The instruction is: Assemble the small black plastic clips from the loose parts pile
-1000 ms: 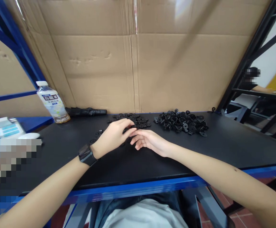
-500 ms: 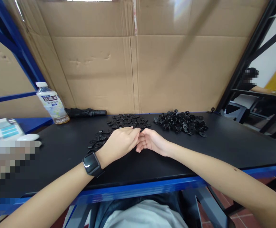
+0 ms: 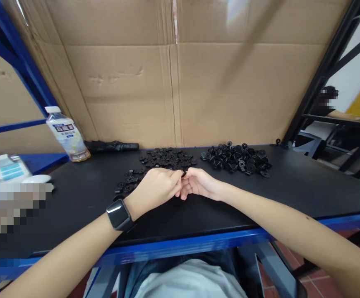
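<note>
My left hand (image 3: 161,186) and my right hand (image 3: 200,182) meet above the black tabletop (image 3: 192,219). Between their fingertips they pinch a small black part (image 3: 183,174), mostly covered by the fingers, so its full shape is hidden. Both hands are closed on it. Behind them lies a spread of flat black round parts (image 3: 167,157). More black round parts (image 3: 127,184) lie to the left, some of them behind my left hand. A heaped pile of black disc-shaped parts with stems (image 3: 236,159) sits to the right, beyond my right hand.
A tea bottle (image 3: 66,134) stands at the back left beside a folded black umbrella (image 3: 111,146). A white device with a screen (image 3: 8,169) is at the far left. Cardboard (image 3: 130,91) walls the back. Another person (image 3: 325,105) sits in the right background.
The fingers have shifted slightly around the small black part, and a little more of it shows between the fingertips. The piles look the same.
</note>
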Available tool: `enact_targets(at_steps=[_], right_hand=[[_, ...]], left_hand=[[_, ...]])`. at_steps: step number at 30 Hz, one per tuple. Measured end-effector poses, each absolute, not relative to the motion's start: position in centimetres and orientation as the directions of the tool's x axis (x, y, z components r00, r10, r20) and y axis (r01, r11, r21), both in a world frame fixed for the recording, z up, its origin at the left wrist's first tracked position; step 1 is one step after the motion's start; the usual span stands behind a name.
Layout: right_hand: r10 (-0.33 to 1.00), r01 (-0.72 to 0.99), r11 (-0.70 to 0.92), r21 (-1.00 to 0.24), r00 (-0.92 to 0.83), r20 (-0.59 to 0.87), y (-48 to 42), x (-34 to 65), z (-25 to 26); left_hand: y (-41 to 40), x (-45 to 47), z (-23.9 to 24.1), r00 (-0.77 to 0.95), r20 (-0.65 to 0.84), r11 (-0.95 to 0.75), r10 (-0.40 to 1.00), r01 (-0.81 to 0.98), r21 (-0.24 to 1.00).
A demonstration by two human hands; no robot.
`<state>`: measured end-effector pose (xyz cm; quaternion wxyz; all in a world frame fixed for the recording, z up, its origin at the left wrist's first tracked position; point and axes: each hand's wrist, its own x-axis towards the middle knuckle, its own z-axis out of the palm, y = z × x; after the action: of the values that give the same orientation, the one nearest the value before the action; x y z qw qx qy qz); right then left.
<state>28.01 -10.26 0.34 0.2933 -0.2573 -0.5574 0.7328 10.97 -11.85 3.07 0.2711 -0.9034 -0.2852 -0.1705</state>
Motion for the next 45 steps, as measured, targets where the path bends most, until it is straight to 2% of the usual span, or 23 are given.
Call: enact_targets(at_steps=[15,24,31,39,45], right_hand=[[0.704,-0.128,-0.212,-0.969,-0.708,-0.061,-10.4,28.1,0.8],[0.787,-0.133,-0.222,-0.966,-0.609,-0.097,-10.7,27.5,0.5],[0.818,-0.167,-0.167,-0.972,-0.573,-0.042,-10.7,27.5,0.3],[0.837,-0.195,-0.109,-0.975,-0.547,0.016,-10.5,27.3,-0.6],[0.848,-0.209,-0.123,-0.970,-0.530,0.007,-11.0,27.3,-0.3]], left_hand=[[-11.9,11.0,3.3,0.821,0.415,-0.694,0.393,0.561,-0.452],[-12.0,11.5,2.3,0.850,0.389,-0.691,0.355,0.519,-0.504],[-11.8,11.5,1.5,0.855,0.401,-0.624,0.330,0.516,-0.587],[-11.5,11.5,1.4,0.847,0.452,-0.636,0.280,0.516,-0.573],[-11.1,11.4,1.9,0.759,0.531,-0.643,0.376,0.627,-0.441]])
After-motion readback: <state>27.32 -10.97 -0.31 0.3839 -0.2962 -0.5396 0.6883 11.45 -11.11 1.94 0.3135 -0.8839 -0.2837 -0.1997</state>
